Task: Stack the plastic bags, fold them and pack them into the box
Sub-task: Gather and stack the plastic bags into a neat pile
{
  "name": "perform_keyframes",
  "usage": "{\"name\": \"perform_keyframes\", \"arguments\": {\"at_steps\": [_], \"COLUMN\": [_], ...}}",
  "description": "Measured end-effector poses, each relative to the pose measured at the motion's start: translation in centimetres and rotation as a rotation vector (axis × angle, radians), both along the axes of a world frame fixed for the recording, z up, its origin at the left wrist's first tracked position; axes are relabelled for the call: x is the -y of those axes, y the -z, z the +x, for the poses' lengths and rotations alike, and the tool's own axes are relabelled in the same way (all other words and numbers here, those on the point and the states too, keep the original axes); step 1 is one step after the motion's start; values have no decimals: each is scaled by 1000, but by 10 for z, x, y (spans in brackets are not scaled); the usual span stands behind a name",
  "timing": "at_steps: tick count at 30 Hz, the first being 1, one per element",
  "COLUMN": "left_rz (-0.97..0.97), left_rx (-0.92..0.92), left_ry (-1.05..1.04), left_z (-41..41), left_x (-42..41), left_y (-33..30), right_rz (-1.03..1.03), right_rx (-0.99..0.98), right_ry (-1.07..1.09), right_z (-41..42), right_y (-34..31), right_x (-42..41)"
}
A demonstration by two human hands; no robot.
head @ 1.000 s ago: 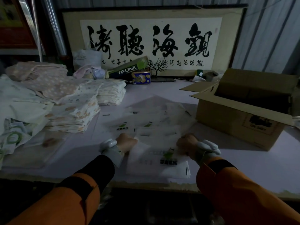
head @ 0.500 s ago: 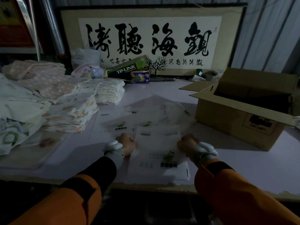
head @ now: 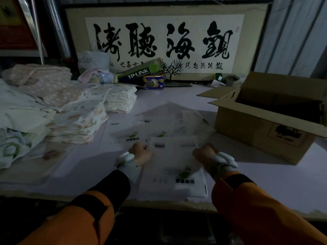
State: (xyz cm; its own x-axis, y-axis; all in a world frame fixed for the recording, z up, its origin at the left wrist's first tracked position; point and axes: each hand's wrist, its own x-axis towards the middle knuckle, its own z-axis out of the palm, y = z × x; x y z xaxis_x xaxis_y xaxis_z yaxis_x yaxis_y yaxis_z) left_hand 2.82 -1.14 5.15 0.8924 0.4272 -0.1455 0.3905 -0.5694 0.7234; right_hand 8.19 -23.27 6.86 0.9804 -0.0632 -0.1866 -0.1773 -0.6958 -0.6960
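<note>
Both hands are closing into loose fists on the side edges of the bag stack (head: 172, 167) — the left hand (head: 142, 152) is pinching the left edge, the right hand (head: 205, 153) the right edge, fingers curled under so the grip itself is hidden. The stack is lying flat at the near edge of the table (head: 265, 183), between the two orange sleeves. More loose bags (head: 159, 128) are spreading out just beyond it. The box (head: 269, 124) is standing open to the right — flaps out, near the bags but apart from them. Folded cloth piles (head: 70, 110) are crowding the table's left side. A framed scroll (head: 164, 39) is leaning at the back, with a TP-LINK carton (head: 139, 73) and a small tin (head: 153, 82) in front of it.
</note>
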Motion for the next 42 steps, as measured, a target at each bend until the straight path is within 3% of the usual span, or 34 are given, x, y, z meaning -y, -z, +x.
{"name": "perform_keyframes", "arguments": {"at_steps": [11, 20, 27, 42], "left_rz": [-29, 30, 42, 226], "left_rx": [17, 78, 86, -5], "left_ry": [10, 11, 14, -2], "left_z": [-4, -9, -2, 32], "left_x": [1, 6, -3, -77], "left_y": [2, 1, -1, -25], "right_rz": [-15, 4, -207, -55], "right_rx": [-47, 49, 192, 145], "right_ry": [-24, 1, -73, -259], "right_z": [-9, -14, -11, 53], "right_y": [5, 10, -1, 0], "right_x": [-4, -15, -20, -109]}}
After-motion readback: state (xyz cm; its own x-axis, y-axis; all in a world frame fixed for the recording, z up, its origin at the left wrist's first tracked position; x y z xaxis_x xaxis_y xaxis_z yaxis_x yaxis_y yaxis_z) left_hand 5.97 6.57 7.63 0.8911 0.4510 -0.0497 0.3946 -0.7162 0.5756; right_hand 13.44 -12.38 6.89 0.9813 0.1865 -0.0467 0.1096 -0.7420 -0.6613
